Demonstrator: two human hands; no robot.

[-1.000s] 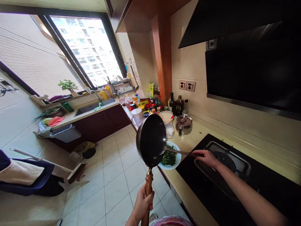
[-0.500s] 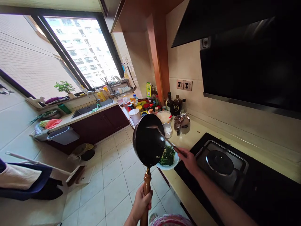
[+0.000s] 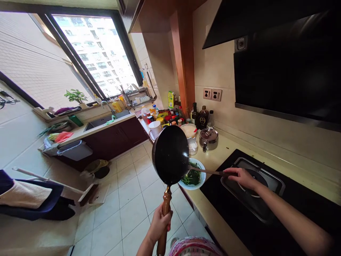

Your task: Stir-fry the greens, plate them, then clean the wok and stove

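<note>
My left hand (image 3: 160, 221) is wrapped round the wooden handle of a black wok (image 3: 170, 154), which is tipped up steeply with its inside facing me. Oily shine shows on the wok's lower right wall. My right hand (image 3: 243, 177) grips the handle end of a spatula (image 3: 209, 171), over the hob's left side. The spatula's head sits at the wok's right edge and is partly hidden there. Below and behind the wok, a pale bowl (image 3: 203, 177) holds cooked leafy greens (image 3: 193, 176); the wok covers part of its left side.
A black gas hob (image 3: 213, 202) lies at the right under a dark range hood (image 3: 287, 81). Behind the bowl stand a lidded glass pot (image 3: 209, 139), a white mug (image 3: 155, 128) and several bottles (image 3: 204, 117). A sink (image 3: 98, 122) is at the far left.
My right hand has moved right over the hob, drawing the spatula from inside the wok to its right edge. My left hand still holds the wok tipped.
</note>
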